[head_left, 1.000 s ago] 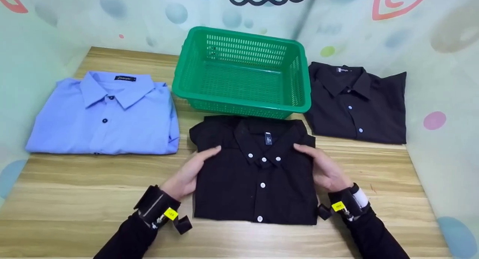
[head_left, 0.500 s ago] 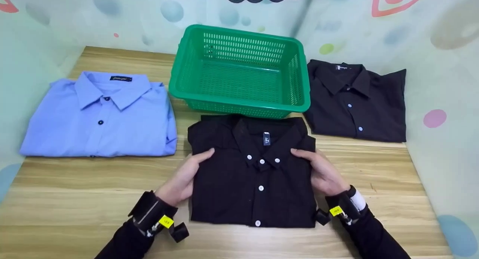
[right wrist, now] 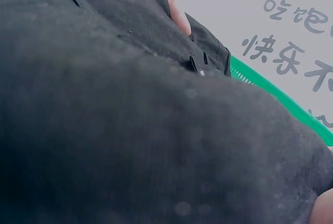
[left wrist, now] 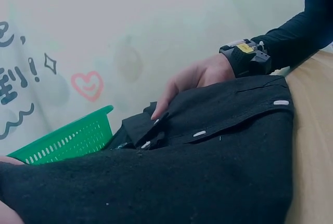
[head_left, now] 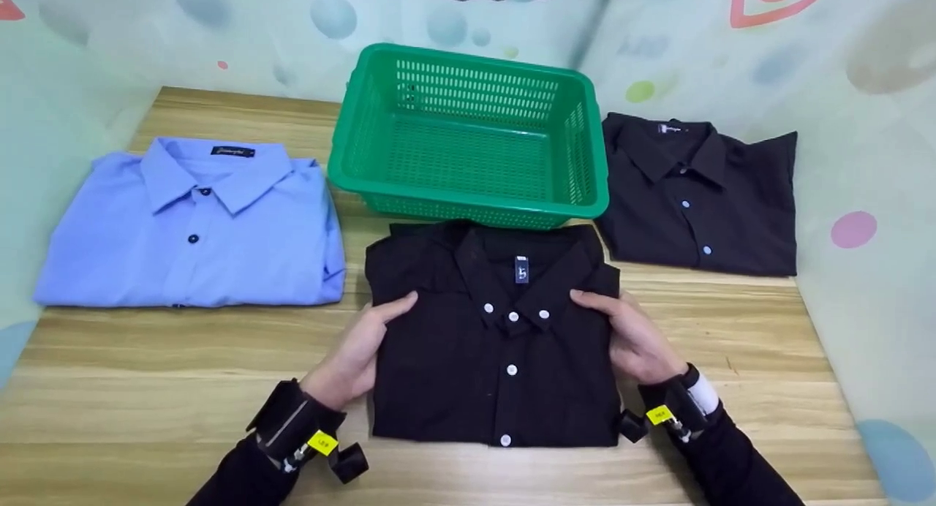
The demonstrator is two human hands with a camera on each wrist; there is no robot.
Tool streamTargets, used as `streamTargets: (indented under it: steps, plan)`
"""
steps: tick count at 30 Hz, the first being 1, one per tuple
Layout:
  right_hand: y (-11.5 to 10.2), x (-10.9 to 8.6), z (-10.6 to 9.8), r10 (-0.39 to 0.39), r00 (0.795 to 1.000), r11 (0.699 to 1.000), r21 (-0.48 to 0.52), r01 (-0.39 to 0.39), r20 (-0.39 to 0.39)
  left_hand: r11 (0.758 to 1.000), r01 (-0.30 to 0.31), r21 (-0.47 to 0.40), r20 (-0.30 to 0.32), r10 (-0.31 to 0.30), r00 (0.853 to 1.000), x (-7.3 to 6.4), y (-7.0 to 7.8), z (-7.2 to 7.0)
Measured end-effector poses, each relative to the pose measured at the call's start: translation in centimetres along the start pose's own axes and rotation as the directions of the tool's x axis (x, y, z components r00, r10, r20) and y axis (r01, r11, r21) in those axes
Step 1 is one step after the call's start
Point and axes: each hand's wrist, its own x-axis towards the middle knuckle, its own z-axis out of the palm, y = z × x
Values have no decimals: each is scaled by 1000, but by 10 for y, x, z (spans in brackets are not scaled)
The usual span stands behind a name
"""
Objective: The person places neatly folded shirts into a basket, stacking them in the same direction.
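I see the folded black shirt (head_left: pixel 497 338) lying collar-up on the wooden table (head_left: pixel 183 374), just in front of the green basket (head_left: pixel 468 137), its collar edge touching the basket's near wall. My left hand (head_left: pixel 358 349) grips the shirt's left edge, thumb on top; my right hand (head_left: pixel 632 338) grips the right edge the same way. A folded blue shirt (head_left: pixel 194 228) lies to the left, and a second black shirt (head_left: pixel 698 195) to the right of the basket.
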Motion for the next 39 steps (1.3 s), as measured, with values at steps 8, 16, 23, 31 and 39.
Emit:
streamTargets:
  steps: [8,16,23,31,39]
  plan:
    - [-1,-8,-1,-4,995,1000,16,2,100,999,-34,19,74,33,997,-6,2,2]
    - [-4,-19,0,0,965,1000,1,0,261,999,-49,18,180,45,983,-19,4,7]
    - [-8,-25,0,-11,920,998,56,-12,392,991,-109,77,192,92,977,-30,12,13]
    - [-14,-22,2,-73,898,996,76,45,433,987,-153,45,241,138,961,-30,17,12]
    - [-29,-17,12,-99,892,995,56,83,442,973,-231,15,305,215,928,-30,25,12]
